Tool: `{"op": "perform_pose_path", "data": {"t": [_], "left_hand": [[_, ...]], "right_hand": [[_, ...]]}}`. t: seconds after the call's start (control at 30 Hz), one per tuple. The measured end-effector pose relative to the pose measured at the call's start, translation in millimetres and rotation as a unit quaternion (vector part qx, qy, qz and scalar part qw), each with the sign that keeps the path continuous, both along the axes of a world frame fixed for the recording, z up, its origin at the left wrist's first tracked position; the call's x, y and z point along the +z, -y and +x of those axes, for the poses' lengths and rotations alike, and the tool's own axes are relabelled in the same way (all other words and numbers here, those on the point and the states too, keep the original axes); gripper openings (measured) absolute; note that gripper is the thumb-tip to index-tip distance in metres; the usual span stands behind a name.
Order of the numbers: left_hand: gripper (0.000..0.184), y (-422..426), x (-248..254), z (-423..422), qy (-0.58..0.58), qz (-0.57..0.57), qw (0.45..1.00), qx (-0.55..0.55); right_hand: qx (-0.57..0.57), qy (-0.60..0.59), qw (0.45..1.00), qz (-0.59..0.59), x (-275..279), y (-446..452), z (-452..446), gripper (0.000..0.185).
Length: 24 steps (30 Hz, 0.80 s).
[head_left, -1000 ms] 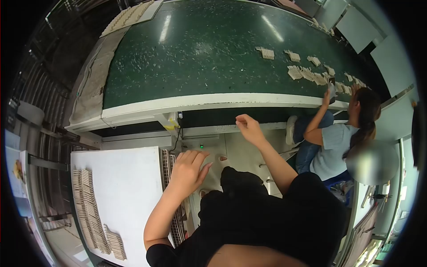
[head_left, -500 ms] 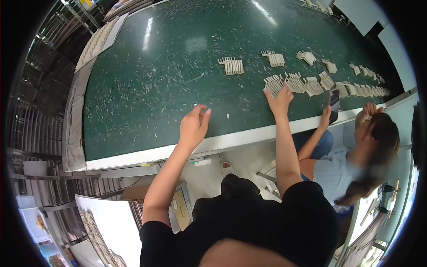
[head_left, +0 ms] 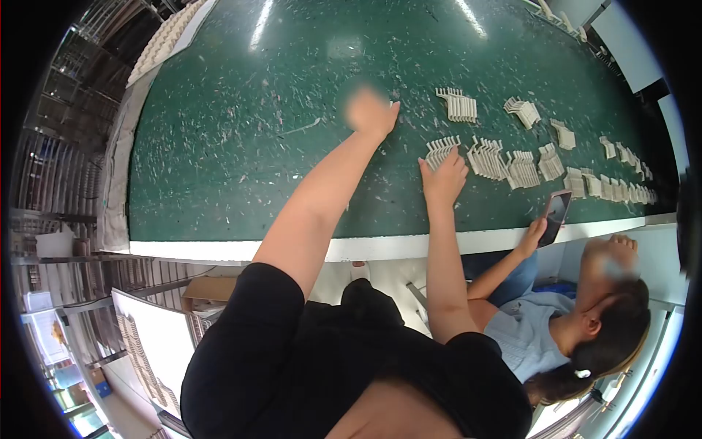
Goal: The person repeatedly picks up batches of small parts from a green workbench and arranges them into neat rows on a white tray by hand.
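Observation:
My left hand (head_left: 369,113) reaches far over the green table (head_left: 219,146), at the spot of a stack of slim off-white pieces. Its fingers are blurred and the hand hides almost all of that stack; only a small white bit shows beside the thumb. My right hand (head_left: 444,183) is around the near end of another stack of slim off-white pieces with bent ends (head_left: 443,148), thumb on its left side and fingers on its right. More such stacks lie close by, one at the back (head_left: 461,107) and one just right of my right hand (head_left: 488,159).
Further stacks (head_left: 621,190) run along the table's right side. A person (head_left: 534,329) sits at the front right edge, holding a phone (head_left: 556,216). White scraps litter the tabletop. A textured off-white sheet (head_left: 164,44) lies at the back left; metal racks (head_left: 58,183) stand left.
My left hand has moved forward and right, from bare tabletop onto the leftmost back stack. My right hand stays at its stack. The view has shifted, and the seated person's head has lowered.

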<state>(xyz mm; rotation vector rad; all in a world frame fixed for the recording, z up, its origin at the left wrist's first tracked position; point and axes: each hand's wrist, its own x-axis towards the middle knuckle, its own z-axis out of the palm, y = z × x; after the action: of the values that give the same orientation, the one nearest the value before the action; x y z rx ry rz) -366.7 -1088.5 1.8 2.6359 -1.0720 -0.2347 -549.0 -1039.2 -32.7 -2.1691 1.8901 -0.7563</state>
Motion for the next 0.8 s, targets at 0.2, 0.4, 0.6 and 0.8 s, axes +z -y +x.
{"op": "perform_pose_path", "data": {"t": [0.2, 0.4, 0.6, 0.8], "left_hand": [[0.077, 27, -28, -13, 0.048, 0.029, 0.998, 0.024], [0.076, -23, -22, 4, 0.016, -0.045, 0.996, -0.077], [0.079, -145, -17, 50, -0.032, -0.136, 0.983, -0.119], [0.069, -333, 22, 78, -0.623, -0.444, 0.645, 0.008]], "right_hand": [[0.046, 0.005, 0.998, -0.049, -10, 1, -7, 0.077], [0.104, -0.014, 0.992, -0.069, -12, 11, -18, 0.067], [0.161, 0.043, 0.985, -0.045, -1, -19, 11, 0.069], [0.291, 0.509, 0.683, 0.435, 50, -138, 76, 0.050]]}}
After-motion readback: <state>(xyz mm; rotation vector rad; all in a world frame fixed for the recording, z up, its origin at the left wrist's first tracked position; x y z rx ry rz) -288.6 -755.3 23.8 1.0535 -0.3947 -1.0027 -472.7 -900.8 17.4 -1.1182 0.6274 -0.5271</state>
